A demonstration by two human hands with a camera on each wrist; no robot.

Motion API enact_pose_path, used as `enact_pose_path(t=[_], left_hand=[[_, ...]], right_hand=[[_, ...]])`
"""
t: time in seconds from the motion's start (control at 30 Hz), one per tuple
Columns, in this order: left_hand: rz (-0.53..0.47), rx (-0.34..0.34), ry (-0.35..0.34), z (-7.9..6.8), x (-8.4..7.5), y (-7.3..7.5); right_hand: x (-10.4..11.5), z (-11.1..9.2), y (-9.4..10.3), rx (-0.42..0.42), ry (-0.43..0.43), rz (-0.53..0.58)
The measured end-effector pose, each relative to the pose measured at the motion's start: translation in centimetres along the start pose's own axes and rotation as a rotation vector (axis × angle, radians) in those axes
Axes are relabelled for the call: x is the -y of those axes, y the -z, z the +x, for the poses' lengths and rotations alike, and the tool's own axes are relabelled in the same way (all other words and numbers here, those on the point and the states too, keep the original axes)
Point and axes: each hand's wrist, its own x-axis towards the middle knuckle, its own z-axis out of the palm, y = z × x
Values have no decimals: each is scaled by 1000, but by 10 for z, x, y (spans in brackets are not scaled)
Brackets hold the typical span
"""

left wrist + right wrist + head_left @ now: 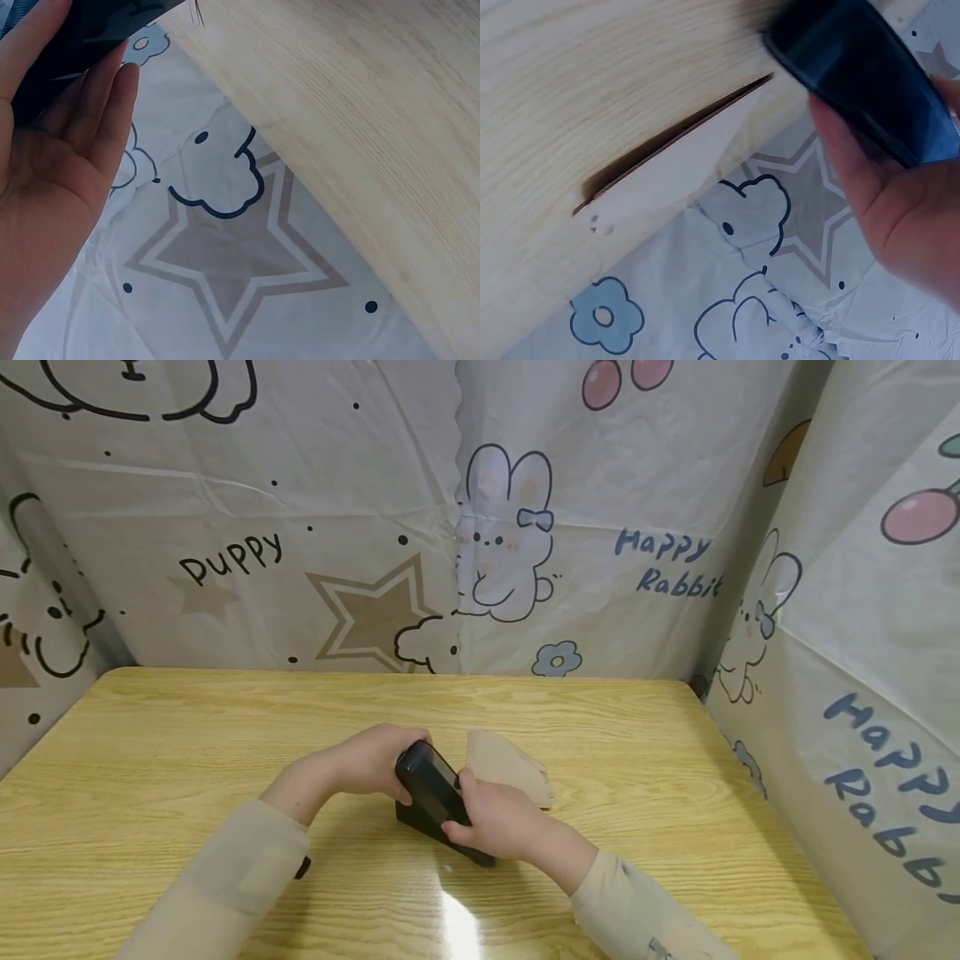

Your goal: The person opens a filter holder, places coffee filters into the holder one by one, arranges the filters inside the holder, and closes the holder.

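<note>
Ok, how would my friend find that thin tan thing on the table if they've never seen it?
Start with the big yellow wooden table, then look for the left hand and right hand holding a black thing. Just past the right hand, the thin tan thing rests on the table. It's pale and in nobody's hands, unlike its dark neighbour.

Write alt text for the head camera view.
A person's left hand and right hand grip a glossy black object at a wood-grain table. A beige sheet-like piece lies beyond the right hand, and cartoon-printed sheeting hangs behind.
</note>
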Motion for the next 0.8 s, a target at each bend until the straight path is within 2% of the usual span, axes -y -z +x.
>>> enact_pose_path(t=[0.1, 0.2, 0.37, 0.6, 0.8], left_hand=[[12, -1, -21, -1, 0, 0], [15, -2, -27, -1, 0, 1], [11, -5, -34, -2, -1, 0], [6, -14, -35, -3, 0, -1], [-9, -20, 2, -7, 4, -3]], right_hand=[[4, 2, 2, -32, -27, 54], [11, 5, 5, -112, -37, 113], [23, 11, 12, -219, -23, 139], [26, 11, 15, -238, -21, 129], [24, 7, 18, -240, -28, 163]])
